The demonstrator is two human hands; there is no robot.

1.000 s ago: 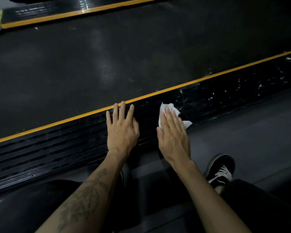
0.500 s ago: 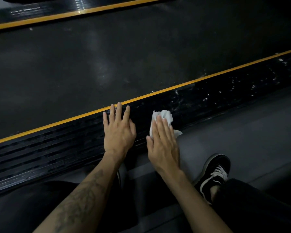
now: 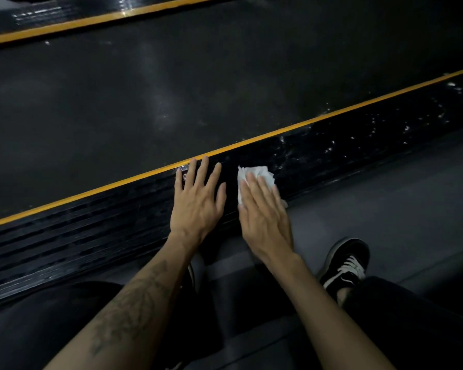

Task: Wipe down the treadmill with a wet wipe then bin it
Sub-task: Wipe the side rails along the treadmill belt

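Observation:
The treadmill's black ribbed side rail (image 3: 91, 236) runs diagonally across the view, edged by a yellow stripe, with the dark running belt (image 3: 171, 89) beyond it. My left hand (image 3: 198, 201) lies flat on the rail with fingers spread and nothing in it. Just to its right, my right hand (image 3: 265, 217) presses a crumpled white wet wipe (image 3: 254, 173) flat against the rail. The wipe sticks out past my fingertips. Wet specks glisten on the rail to the right of the wipe.
A second yellow-edged rail (image 3: 64, 20) lies on the far side of the belt. Grey floor (image 3: 398, 209) sits right of the near rail. My black-and-white shoe (image 3: 345, 265) and dark trouser legs fill the bottom of the view.
My right hand has slid the wipe leftwards along the rail, towards my left hand. My left hand has stayed flat on the rail.

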